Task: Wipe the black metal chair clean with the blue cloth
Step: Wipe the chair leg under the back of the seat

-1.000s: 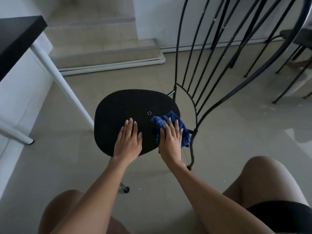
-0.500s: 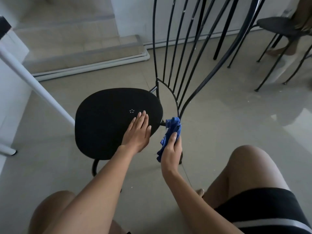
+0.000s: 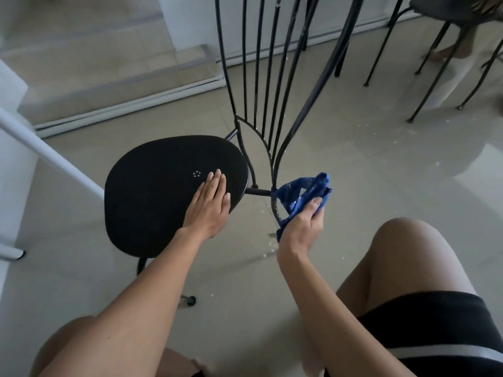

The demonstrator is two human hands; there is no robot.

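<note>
Landmark: the black metal chair with the rounded seat (image 3: pixel 152 191), standing on pale floor tiles (image 3: pixel 353 164). Its back of thin black rods (image 3: pixel 261 77) rises from the seat's far-right edge.

Left hand (image 3: pixel 209 205) lies flat on the seat's right half, fingers straight and together, palm down, fingertips just short of the small ring of pale dots (image 3: pixel 196 174) near the seat centre.

Right hand (image 3: pixel 304 227) is off the seat, just right of the chair's rear frame, fingers and thumb curled around the crumpled blue cloth (image 3: pixel 302 194). I see the cloth bunched up above the hand; one end touches the frame where the short cross bar (image 3: pixel 257 191) meets the rear upright, and a tail hangs below the palm. Whether it wraps the rod I cannot tell.

White slanting table leg (image 3: pixel 51 156) passes left of the seat. A second dark chair (image 3: pixel 446 14) stands well beyond the chair back, to the right. My view takes in bare knees and black shorts (image 3: pixel 435 327) nearest the camera.
</note>
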